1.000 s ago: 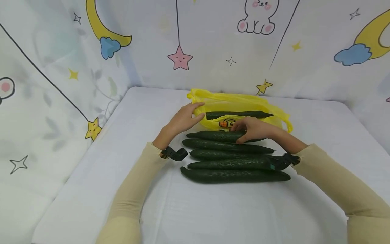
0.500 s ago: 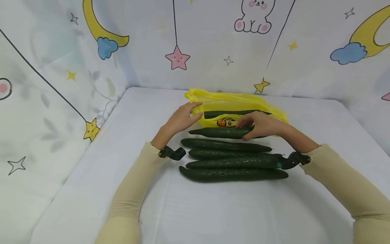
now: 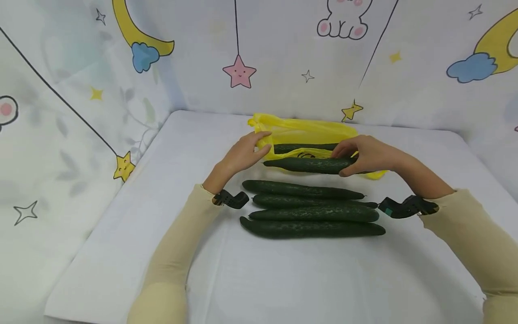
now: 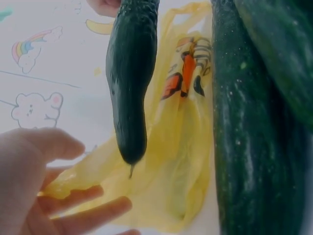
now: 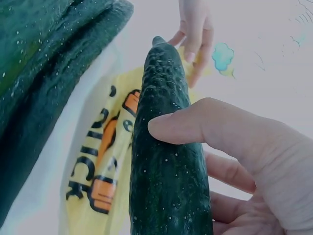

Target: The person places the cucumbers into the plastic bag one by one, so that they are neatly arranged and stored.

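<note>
A long dark green cucumber [image 3: 307, 165] hangs lengthwise in front of the yellow plastic bag [image 3: 319, 130], overlapping its front side. My right hand [image 3: 374, 155] grips it near its right end, thumb [image 5: 178, 128] on the near side and fingers partly hidden behind. At the bag's left end, my left hand [image 3: 243, 155] holds the mouth's edge between thumb and fingers [image 4: 90, 215], so the mouth gapes. Another cucumber [image 3: 299, 147] lies inside the bag. Printed orange and black figures show on the bag's front in the right wrist view.
Several more cucumbers [image 3: 311, 229] lie side by side on the white table [image 3: 283, 279], nearer to me than the bag. A cloth wall [image 3: 283, 58] with printed stars and moons stands behind the table and along its left side.
My right hand has lifted the rearmost cucumber of the row and carried it away from me and to the right, up to the bag's front. My left hand keeps its place at the bag.
</note>
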Demonstrator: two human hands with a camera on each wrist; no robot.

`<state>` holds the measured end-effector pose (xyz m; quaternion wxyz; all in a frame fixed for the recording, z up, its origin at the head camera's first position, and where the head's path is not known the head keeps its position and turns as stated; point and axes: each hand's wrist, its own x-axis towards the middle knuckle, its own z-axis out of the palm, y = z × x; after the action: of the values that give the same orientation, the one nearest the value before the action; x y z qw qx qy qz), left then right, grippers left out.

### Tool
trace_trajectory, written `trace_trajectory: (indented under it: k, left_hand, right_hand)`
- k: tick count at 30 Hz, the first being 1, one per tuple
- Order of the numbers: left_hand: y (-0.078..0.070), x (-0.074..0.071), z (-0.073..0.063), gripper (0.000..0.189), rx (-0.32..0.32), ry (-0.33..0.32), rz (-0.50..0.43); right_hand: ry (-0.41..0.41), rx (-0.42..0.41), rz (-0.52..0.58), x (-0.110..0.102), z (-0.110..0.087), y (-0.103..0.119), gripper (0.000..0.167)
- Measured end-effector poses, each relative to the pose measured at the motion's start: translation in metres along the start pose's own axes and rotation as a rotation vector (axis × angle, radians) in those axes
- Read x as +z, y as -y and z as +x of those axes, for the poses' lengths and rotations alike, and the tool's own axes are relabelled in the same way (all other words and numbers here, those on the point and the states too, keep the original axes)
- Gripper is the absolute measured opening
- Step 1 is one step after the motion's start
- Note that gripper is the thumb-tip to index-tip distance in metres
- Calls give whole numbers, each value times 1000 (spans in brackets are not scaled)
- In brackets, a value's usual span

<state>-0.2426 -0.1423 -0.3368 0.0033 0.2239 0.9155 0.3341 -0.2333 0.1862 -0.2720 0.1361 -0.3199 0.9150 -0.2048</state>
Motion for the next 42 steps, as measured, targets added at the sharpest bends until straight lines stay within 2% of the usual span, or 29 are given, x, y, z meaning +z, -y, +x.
trace_trajectory:
  k: [10, 24, 30, 37, 42]
  left_hand:
    - [-3, -3, 3, 51, -4, 5, 5]
    - [-3, 2, 4, 51, -20, 13, -1]
    - [-4, 0, 4, 51, -23, 8, 1]
    - [-5, 0, 3, 50, -17, 6, 1]
    - [-6, 1, 3, 51, -21, 9, 9]
  right_hand:
    - [-69, 112, -31, -15, -10, 0, 42]
    - [-130, 163, -17, -20, -18, -8, 43]
    - [-156, 163, -13, -18, -11, -11, 44]
    - [-137, 170, 44, -10, 1, -12, 47]
    - [-142, 147, 42, -7, 9, -14, 43]
